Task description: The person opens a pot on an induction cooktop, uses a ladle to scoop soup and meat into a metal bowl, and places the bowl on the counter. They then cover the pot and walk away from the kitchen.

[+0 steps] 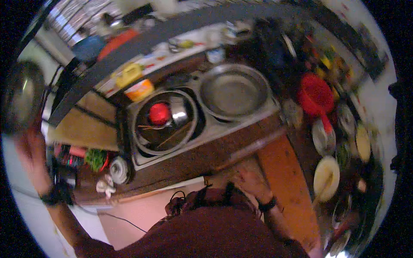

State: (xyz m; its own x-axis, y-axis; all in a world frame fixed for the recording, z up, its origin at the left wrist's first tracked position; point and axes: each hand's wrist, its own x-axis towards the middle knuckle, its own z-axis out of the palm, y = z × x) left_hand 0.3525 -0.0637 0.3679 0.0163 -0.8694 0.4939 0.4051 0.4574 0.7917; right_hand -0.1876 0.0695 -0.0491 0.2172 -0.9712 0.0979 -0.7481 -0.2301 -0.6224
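Observation:
At the far left, my left hand (31, 158) is raised, blurred, at the lower edge of a large dark round vessel (24, 100) with a shiny streak. Whether its fingers grip that vessel is not clear. My right hand (251, 177) hangs low before the counter's front edge, beside an orange-brown wooden surface (287, 174), with nothing visible in it. Between the hands stands a two-burner stove (213, 129). A wide metal pan (235, 93) sits on its right side. On its left, a round pan (137, 129) contains a red round item (159, 113), a shiny metal vessel (178, 111) and thin sticks (174, 134).
Green leaves (96, 159), a metal lid (119, 170) and garlic-like white pieces (105, 186) lie left of the stove. Yellow (130, 74) and orange (141, 91) packets stand behind. A red handled strainer or scoop (315, 94), bowls and a pale round board (326, 179) crowd the right.

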